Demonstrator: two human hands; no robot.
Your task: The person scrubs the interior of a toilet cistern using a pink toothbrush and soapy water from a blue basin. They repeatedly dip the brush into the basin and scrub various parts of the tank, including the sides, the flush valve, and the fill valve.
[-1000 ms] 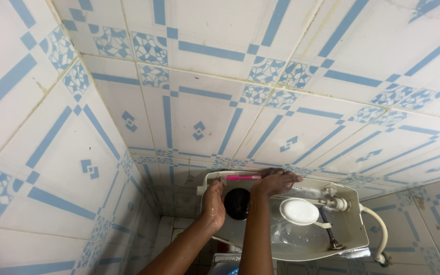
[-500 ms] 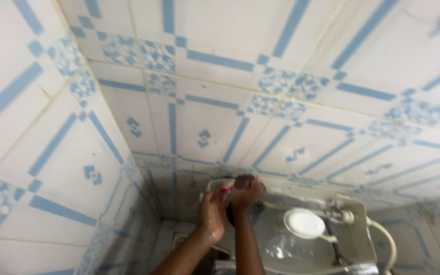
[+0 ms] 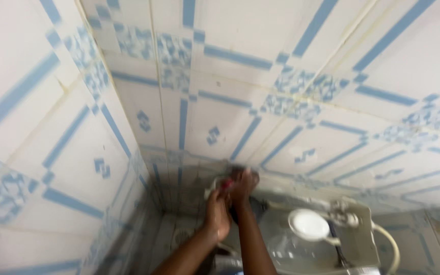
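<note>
Both hands are seen pressed together at the left rear corner of an open cistern [image 3: 367,244]. The right hand [image 3: 243,186] is closed on a pink brush [image 3: 226,184], of which only a small part shows between the hands. The left hand [image 3: 217,211] is set just below, touching the right; its grip cannot be told through blur. A white float [image 3: 309,224] is noted well right of the hands, inside the cistern
</note>
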